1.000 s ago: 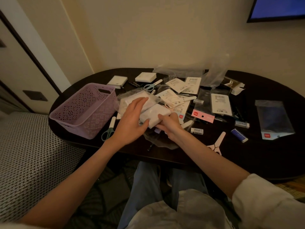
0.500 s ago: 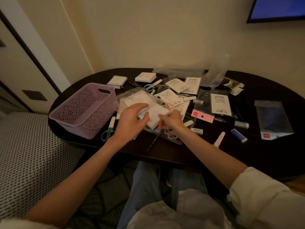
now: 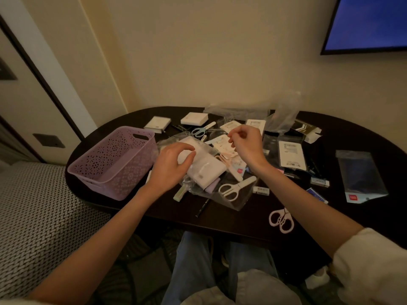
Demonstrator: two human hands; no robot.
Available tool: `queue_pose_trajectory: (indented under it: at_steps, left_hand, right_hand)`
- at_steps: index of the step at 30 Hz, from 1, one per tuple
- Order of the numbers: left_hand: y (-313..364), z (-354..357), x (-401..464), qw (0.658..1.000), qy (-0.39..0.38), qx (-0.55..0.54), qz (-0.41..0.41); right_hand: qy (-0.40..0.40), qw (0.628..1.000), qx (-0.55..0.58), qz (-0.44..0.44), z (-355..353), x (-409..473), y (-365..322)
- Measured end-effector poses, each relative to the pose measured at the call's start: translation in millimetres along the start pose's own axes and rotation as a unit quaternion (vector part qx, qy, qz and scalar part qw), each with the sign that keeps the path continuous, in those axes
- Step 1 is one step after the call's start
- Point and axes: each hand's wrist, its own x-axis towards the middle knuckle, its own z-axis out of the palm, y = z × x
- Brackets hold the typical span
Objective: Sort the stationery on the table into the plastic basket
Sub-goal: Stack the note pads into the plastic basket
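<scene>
An empty lilac plastic basket (image 3: 123, 172) stands at the left of the dark oval table (image 3: 363, 219). Right of it lies a clear plastic bag (image 3: 229, 199) holding white packs (image 3: 209, 170) and white scissors (image 3: 233, 188). My left hand (image 3: 170, 166) grips a white pack through the bag's film. My right hand (image 3: 246, 146) is raised above the bag's far side, thumb and forefinger pinched on the clear film. Loose stationery lies around: blue scissors (image 3: 199, 131), pink scissors (image 3: 282, 219), erasers (image 3: 261, 190), carded packets (image 3: 291, 154).
Two white boxes (image 3: 195, 118) sit at the table's back, with crumpled clear bags (image 3: 282, 119) beside them. A blue-filled sleeve (image 3: 359, 175) lies at the far right. A woven-pattern bed (image 3: 33, 216) adjoins the table on the left. A screen (image 3: 370, 23) hangs on the wall.
My right hand let go of the white pack and rose up and back, pinching the film. The left hand shifted onto the pack. The view tilted, and white scissors show in the bag.
</scene>
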Motion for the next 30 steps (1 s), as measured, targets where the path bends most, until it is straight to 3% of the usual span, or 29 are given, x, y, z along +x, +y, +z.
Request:
queue_pose_trajectory:
  at_steps: [4,12,23,30]
  left_hand:
    - [-12.0,-7.2,18.8,0.999,-0.001,0.026,-0.048]
    - [-36.9,-18.3,79.1,0.983,-0.079,0.111,-0.127]
    - [-139.1,-5.4,197.7,0.886,-0.283,0.286,-0.231]
    - [-214.4,22.7,231.2,0.85,-0.318,0.276,-0.316]
  right_hand:
    - [-0.072,0.987,-0.146,0.009,6.3,31.4,11.6]
    - [-0.19,0.964,-0.186,0.018,44.9,88.5,4.3]
    - [-0.278,0.931,-0.236,-0.001,120.1,160.9,15.5]
    - [-0.308,0.911,-0.258,-0.089,160.6,190.8,31.2]
